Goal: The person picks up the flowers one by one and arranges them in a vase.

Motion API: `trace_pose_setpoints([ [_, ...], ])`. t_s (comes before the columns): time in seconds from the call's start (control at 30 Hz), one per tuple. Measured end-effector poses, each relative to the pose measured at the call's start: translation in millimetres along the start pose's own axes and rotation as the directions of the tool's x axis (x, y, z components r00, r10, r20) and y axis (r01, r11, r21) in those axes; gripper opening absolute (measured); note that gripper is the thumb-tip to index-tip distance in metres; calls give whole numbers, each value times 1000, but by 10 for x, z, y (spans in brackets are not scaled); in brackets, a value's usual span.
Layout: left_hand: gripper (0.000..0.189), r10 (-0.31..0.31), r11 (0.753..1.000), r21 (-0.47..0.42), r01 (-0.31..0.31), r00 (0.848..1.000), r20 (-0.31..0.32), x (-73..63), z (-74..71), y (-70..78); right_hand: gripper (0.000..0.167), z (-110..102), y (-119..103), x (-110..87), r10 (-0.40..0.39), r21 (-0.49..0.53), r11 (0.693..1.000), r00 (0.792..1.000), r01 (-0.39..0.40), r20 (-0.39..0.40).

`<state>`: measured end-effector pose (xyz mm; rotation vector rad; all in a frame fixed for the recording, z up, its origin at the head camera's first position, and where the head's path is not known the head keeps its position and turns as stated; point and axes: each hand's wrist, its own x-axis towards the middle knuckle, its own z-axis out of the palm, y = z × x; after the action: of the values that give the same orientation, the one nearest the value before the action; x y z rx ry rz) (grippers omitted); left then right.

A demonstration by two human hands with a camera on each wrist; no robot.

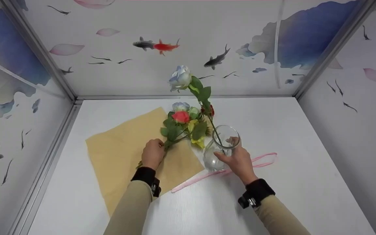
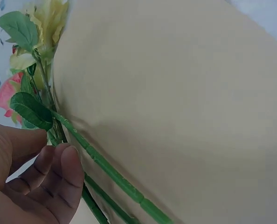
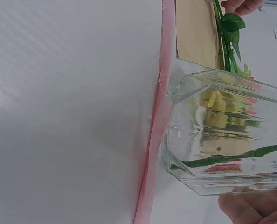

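Head view: a vase (image 1: 211,160) of clear glass stands upright on the white tabletop (image 1: 279,130), a little right of its middle; the blue rose (image 1: 180,77) is in it, its stem running down through the mouth while the bloom rises well above the rim and leans towards the far edge. The right hand (image 1: 240,160) grips the vase — thumb on the near side, fingers round the right side; the right wrist view shows the stem's green end down by the thick glass base.

The left hand (image 1: 153,154) pinches the stems (image 2: 115,179) of the bunch (image 1: 172,132) between thumb and curled fingers; the bunch lies over the brown paper (image 1: 122,153), its flower heads pointing to the far edge, just left of the vase. In it are a red rose (image 1: 180,116), a second, paler blue rose (image 1: 180,106) and a yellow flower (image 1: 198,142); a darker red bloom (image 1: 211,110) shows behind the tall stem.

The paper covers much of the tabletop's left half, one corner reaching towards the vase; a pink ribbon (image 1: 196,179) runs from near that corner along the vase's foot, ending in a loop towards the right edge. Both wrists wear black bands (image 1: 260,192); printed fish (image 1: 166,46) mark the walls (image 1: 188,19).
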<state>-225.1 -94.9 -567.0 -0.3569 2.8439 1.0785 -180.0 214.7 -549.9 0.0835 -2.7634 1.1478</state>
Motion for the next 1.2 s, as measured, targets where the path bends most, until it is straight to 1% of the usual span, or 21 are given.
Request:
trace_pose_setpoints([
  [0.23, 15, 88, 993, 81, -86, 996, -20, -83, 5, -36, 70, 27, 28, -11, -80, -16, 997, 995, 80, -54],
  [0.33, 13, 115, 986, 127, -109, 993, -39, -93, 23, -55, 69, 30, 28, -14, -82, -18, 997, 995, 81, -54],
  [0.47, 10, 136, 976, 180, -122, 989, -64, -102, 47, -90, 70, 25, 17, -15, -75, -11, 997, 996, 75, -43],
  [0.63, 11, 130, 975, 188, -117, 990, -58, -94, 49, -107, 71, 19, 19, -13, -59, -10, 998, 998, 59, -33],
  [0.7, 12, 117, 979, 175, -107, 992, -45, -80, 45, -103, 71, 14, 21, -14, -53, -8, 999, 998, 53, -31],
  [0.77, 14, 116, 981, 162, -108, 993, -39, -68, 41, -104, 72, 12, 24, -12, -51, -5, 999, 998, 51, -31],
  [0.87, 19, 127, 983, 141, -119, 991, -47, -59, 39, -113, 72, 10, 23, -12, -54, -2, 999, 998, 54, -33],
  [0.93, 21, 146, 980, 143, -136, 987, -63, -56, 40, -122, 72, 12, 29, -10, -61, -8, 998, 998, 61, -34],
  [1.0, 23, 152, 979, 149, -141, 986, -65, -52, 41, -124, 72, 12, 29, -11, -65, -14, 998, 997, 65, -35],
  [1.07, 23, 146, 978, 158, -136, 988, -53, -45, 41, -123, 70, 7, 24, -17, -60, -9, 998, 998, 59, -35],
  [1.2, 20, 116, 977, 184, -110, 993, -18, -25, 34, -115, 69, 2, 7, -22, -33, 5, 999, 999, 34, -27],
])
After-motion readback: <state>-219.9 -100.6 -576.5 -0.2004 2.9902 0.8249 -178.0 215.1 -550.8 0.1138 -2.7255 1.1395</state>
